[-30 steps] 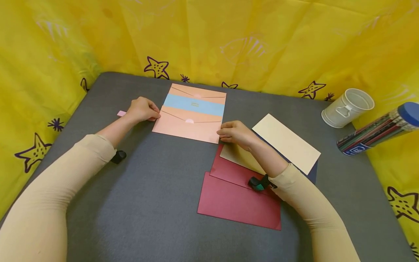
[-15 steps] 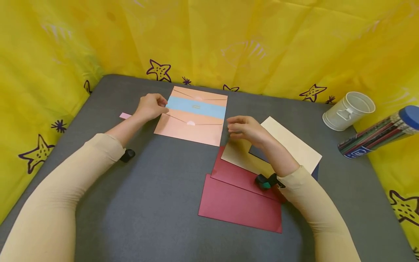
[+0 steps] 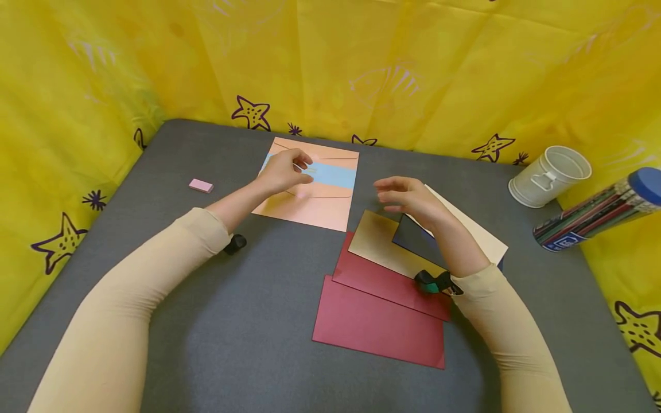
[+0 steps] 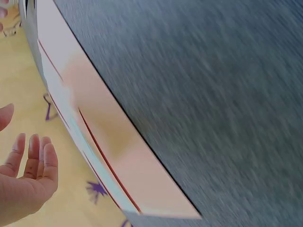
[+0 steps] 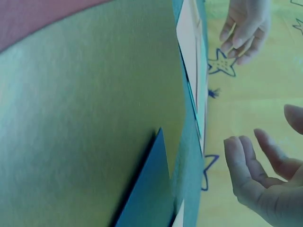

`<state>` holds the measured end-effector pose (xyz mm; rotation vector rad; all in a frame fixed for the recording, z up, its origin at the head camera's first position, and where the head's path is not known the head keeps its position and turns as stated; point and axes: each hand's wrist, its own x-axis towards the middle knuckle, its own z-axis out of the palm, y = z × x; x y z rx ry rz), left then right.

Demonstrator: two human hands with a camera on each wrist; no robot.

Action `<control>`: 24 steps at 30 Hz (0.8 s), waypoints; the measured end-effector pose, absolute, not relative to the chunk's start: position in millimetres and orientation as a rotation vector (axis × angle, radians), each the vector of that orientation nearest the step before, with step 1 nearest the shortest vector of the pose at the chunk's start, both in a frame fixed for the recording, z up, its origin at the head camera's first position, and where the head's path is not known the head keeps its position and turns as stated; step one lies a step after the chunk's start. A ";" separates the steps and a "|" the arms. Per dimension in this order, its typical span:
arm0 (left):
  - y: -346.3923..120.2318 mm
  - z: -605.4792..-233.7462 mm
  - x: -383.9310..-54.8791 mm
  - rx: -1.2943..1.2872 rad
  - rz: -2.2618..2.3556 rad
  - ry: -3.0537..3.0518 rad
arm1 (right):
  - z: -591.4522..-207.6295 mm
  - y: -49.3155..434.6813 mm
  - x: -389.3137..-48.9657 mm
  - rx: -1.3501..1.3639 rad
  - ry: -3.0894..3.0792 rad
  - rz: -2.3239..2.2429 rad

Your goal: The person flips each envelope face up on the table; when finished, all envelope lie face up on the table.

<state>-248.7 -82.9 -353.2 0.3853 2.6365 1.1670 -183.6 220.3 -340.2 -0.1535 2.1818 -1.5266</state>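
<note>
My left hand (image 3: 283, 172) hovers over a neat overlapping stack at the back of the table, fingers loosely bent and holding nothing. That stack shows a peach envelope (image 3: 325, 213) in front, a light blue envelope (image 3: 338, 175) behind it and another peach one (image 3: 338, 151) at the back. To the right, my right hand (image 3: 408, 198) is raised with relaxed fingers and nothing in it. Below and beside it lie a gold envelope (image 3: 369, 235), a dark blue one (image 3: 413, 240) and a cream one (image 3: 477, 238). Two dark red envelopes (image 3: 377, 324) overlap nearer the front.
A pink eraser (image 3: 201, 185) lies left of the peach stack. At the right stand a white metal cup (image 3: 537, 180) and a clear tube of pencils (image 3: 588, 212) with a blue lid. A yellow patterned cloth (image 3: 320, 69) hangs around the grey table (image 3: 248, 344).
Both hands have let go of the peach stack's sides. My left hand has moved right, over the envelopes, uncovering the eraser. My right hand has drawn back to the right and up.
</note>
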 end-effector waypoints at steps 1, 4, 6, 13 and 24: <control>-79.2 -353.7 -247.0 0.406 1.166 2.625 | -339.8 221.9 -183.7 -0.152 2.182 -1.524; -68.2 -355.3 -241.4 0.455 1.170 2.580 | -337.9 226.3 -183.4 -0.145 2.191 -1.506; -61.1 -356.3 -237.4 0.484 1.174 2.550 | -336.7 228.9 -183.3 -0.139 2.198 -1.498; -36.2 -357.6 -227.4 0.595 1.194 2.481 | -333.3 237.7 -182.9 -0.133 2.223 -1.490; -15.5 -361.6 -207.1 0.706 1.166 2.375 | -333.1 251.6 -178.5 -0.150 2.220 -1.442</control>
